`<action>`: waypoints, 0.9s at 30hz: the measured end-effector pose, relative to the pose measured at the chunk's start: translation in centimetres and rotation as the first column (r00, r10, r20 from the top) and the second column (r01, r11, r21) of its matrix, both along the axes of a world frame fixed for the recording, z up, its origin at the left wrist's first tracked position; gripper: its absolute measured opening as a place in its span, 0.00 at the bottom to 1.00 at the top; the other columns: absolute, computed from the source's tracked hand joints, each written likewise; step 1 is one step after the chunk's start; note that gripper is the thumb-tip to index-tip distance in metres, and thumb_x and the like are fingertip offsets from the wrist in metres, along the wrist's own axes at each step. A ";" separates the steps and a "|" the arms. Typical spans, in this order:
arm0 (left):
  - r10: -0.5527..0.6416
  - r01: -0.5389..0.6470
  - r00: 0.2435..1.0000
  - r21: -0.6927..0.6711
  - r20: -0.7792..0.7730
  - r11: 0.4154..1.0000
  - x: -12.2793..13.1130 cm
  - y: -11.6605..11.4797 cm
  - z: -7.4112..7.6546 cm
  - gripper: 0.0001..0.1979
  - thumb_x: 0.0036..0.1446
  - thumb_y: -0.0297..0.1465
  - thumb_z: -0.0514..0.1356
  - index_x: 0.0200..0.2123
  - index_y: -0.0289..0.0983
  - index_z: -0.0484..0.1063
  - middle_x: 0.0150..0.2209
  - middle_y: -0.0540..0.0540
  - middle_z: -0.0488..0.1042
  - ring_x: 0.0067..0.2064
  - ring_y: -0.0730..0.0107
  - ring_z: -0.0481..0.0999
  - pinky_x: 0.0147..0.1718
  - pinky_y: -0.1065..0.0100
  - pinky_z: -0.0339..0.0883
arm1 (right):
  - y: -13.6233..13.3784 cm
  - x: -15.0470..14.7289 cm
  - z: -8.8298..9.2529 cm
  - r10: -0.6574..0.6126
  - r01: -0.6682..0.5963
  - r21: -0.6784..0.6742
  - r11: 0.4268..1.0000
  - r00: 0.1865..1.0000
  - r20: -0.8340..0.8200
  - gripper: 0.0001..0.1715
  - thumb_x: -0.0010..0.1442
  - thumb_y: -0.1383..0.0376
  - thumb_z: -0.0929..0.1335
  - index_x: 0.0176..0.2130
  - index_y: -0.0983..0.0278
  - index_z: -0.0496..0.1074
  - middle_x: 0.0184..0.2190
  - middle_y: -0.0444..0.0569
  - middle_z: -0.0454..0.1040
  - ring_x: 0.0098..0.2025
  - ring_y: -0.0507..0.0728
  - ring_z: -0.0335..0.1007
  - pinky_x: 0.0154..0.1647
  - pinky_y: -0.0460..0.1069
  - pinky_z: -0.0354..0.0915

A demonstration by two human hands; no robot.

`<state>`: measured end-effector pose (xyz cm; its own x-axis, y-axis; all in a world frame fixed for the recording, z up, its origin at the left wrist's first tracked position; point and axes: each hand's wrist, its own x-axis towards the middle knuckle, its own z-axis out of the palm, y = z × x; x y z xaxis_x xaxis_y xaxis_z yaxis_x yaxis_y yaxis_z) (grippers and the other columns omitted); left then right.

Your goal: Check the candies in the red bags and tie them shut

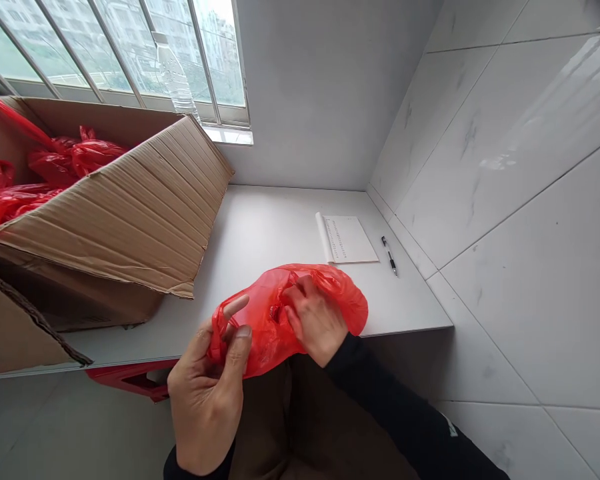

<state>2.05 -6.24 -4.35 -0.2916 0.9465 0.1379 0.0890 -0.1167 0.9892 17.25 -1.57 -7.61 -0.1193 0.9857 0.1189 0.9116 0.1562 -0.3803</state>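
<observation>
Between my hands, at the front edge of the white table, is a thin red plastic bag (267,333). The fingers of my left hand (207,387) are hooked through the bag's handle loops, with the thumb close against the plastic. My right hand (317,320) grips the bunched plastic near the middle of the bag, its fingertips partly hidden in the folds. The bag's rounded end puffs out to the right of that hand. Whatever the bag may hold is not visible.
A large open cardboard box (115,207) with several knotted red bags (87,157) stands at the left. An open notepad (350,239) and a black pen (389,256) lie at the back right. A clear plastic bottle (175,73) stands by the barred window. Below sits a red stool (130,377).
</observation>
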 end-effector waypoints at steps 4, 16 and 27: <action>-0.024 0.024 1.000 -0.001 0.004 1.000 -0.2 0.0 0.0 0.19 0.57 0.40 0.67 0.52 0.44 0.79 0.34 0.51 0.72 0.34 0.70 0.69 0.40 0.70 0.67 | 0.8 -1.6 -0.9 0.089 -0.089 -0.003 0.996 0.992 0.092 0.17 0.65 0.66 0.66 0.53 0.63 0.72 0.69 0.60 0.57 0.63 0.72 0.63 0.53 0.63 0.70; 0.010 -0.010 1.000 -0.004 0.025 1.000 -0.9 0.1 0.0 0.21 0.56 0.39 0.67 0.52 0.41 0.79 0.25 0.54 0.60 0.33 0.69 0.70 0.40 0.70 0.71 | 0.7 -1.4 -2.0 0.188 -0.188 -0.001 0.982 0.982 0.026 0.14 0.68 0.67 0.61 0.48 0.65 0.72 0.69 0.59 0.57 0.60 0.67 0.68 0.52 0.59 0.71; 0.021 -0.021 1.000 -0.007 0.001 1.000 -0.8 0.0 0.2 0.18 0.57 0.38 0.65 0.50 0.42 0.80 0.24 0.55 0.60 0.24 0.74 0.57 0.40 0.69 0.70 | 0.2 -1.1 -3.0 0.265 -0.272 -0.046 0.961 0.956 -0.125 0.17 0.59 0.67 0.71 0.49 0.64 0.71 0.64 0.61 0.64 0.64 0.70 0.63 0.59 0.63 0.67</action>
<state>1.24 -6.27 -4.19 -0.3114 0.9411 0.1314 0.0905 -0.1083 0.9900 16.10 -1.39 -10.66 -0.3696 0.9251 0.0874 0.7880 0.3620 -0.4980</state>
